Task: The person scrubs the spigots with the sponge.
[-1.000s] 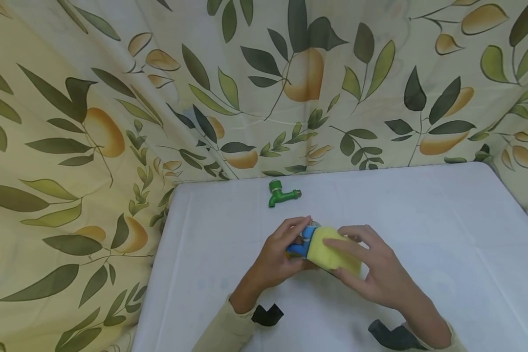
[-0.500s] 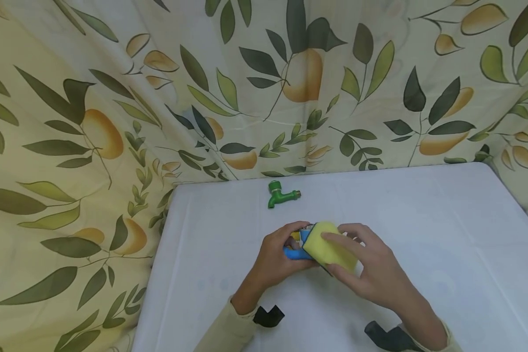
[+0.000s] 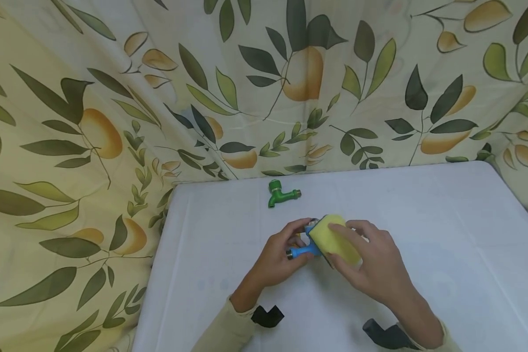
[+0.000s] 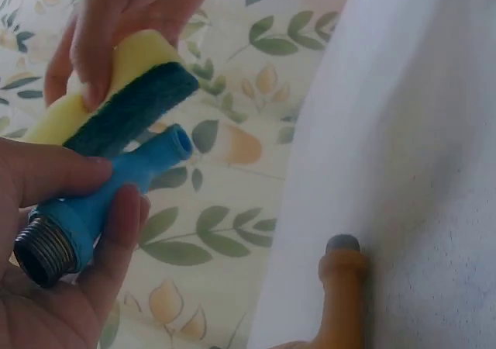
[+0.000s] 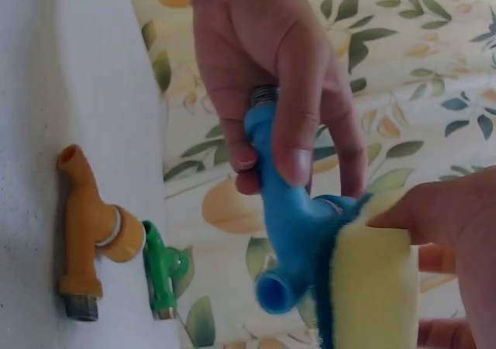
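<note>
A blue plastic tap (image 3: 305, 251) is held up off the table in my left hand (image 3: 270, 259). Thumb and fingers pinch its body, and its threaded metal inlet (image 4: 45, 252) points out on the near side. My right hand (image 3: 378, 264) grips a yellow sponge (image 3: 334, 239) with a dark green scouring layer (image 4: 139, 108). In the right wrist view that scouring side lies against the tap's body (image 5: 287, 209), near its handle end. The sponge covers part of the handle.
On the white table (image 3: 422, 215) a green tap (image 3: 283, 196) lies near the back edge. An orange tap (image 5: 85, 233) lies nearer, hidden from the head view. Leaf-patterned cloth (image 3: 308, 122) hangs behind the table. Dark straps (image 3: 268, 317) show by both wrists.
The blue tap has turned in my left hand, so its threaded end now shows pointing left. The sponge has tilted and shifted slightly up and right along with it.
</note>
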`<move>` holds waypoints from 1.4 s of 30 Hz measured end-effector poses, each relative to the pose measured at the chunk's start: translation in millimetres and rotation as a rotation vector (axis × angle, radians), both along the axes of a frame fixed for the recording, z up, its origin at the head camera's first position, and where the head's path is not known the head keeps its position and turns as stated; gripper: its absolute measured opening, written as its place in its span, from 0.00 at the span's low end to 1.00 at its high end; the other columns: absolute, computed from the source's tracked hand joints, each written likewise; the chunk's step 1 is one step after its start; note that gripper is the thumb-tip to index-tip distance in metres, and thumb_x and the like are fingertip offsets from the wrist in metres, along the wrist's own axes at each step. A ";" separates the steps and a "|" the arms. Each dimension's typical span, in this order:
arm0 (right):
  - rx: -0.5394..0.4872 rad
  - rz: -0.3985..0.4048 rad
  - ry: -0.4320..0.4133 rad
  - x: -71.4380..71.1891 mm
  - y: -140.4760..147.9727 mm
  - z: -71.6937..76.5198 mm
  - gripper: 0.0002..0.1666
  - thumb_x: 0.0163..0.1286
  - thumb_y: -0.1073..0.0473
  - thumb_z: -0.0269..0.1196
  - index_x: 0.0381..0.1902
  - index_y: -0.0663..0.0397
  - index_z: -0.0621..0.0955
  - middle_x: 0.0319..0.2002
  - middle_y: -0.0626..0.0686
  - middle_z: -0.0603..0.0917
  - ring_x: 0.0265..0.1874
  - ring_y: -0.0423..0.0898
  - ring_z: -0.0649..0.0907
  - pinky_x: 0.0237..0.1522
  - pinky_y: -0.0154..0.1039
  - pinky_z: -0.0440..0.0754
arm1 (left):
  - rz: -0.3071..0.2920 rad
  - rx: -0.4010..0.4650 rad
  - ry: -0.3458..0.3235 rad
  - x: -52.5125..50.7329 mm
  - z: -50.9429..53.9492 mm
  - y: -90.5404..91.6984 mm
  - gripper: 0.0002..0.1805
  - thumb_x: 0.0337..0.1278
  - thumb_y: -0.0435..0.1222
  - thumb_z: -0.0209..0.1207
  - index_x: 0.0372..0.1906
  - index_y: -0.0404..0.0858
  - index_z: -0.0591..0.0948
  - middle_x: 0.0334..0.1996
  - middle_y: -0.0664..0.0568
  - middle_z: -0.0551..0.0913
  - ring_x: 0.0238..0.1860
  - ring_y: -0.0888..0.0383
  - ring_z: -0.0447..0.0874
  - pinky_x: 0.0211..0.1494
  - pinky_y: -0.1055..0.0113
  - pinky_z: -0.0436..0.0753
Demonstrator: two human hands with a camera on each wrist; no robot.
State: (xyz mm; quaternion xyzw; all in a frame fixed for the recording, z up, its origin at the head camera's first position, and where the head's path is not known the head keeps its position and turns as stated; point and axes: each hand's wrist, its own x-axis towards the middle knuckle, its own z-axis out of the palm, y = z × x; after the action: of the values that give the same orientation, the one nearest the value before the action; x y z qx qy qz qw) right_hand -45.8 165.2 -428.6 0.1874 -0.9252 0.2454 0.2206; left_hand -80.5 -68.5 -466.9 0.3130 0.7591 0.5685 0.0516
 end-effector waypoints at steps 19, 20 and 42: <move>-0.080 -0.070 -0.062 6.2 -4.6 0.4 0.35 0.53 0.51 0.74 0.61 0.49 0.81 0.48 0.55 0.83 0.37 0.49 0.81 0.32 0.45 0.78 | -0.472 0.398 -0.399 -11.7 1.1 -16.8 0.52 0.54 0.22 0.69 0.78 0.36 0.51 0.74 0.33 0.57 0.66 0.54 0.74 0.66 0.58 0.81; -0.081 -0.083 -0.076 5.5 -4.8 0.1 0.35 0.54 0.51 0.74 0.61 0.50 0.81 0.49 0.55 0.83 0.37 0.49 0.81 0.32 0.45 0.79 | -0.460 0.410 -0.400 -11.9 -0.1 -15.5 0.52 0.54 0.25 0.71 0.78 0.35 0.51 0.74 0.35 0.58 0.68 0.52 0.73 0.68 0.57 0.80; -0.189 -0.043 -0.132 11.6 -5.1 3.5 0.36 0.53 0.56 0.76 0.62 0.47 0.80 0.50 0.50 0.79 0.43 0.43 0.78 0.35 0.39 0.80 | -0.388 0.547 -0.328 -6.7 -4.2 0.2 0.55 0.56 0.44 0.73 0.78 0.31 0.50 0.69 0.51 0.66 0.68 0.59 0.76 0.67 0.62 0.79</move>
State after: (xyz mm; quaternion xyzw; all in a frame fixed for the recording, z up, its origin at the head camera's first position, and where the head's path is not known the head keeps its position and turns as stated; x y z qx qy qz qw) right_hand -34.2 160.0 -425.1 0.1291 -0.9144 0.3384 0.1811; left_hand -87.2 -68.4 -471.1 0.3579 0.4874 0.7726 0.1936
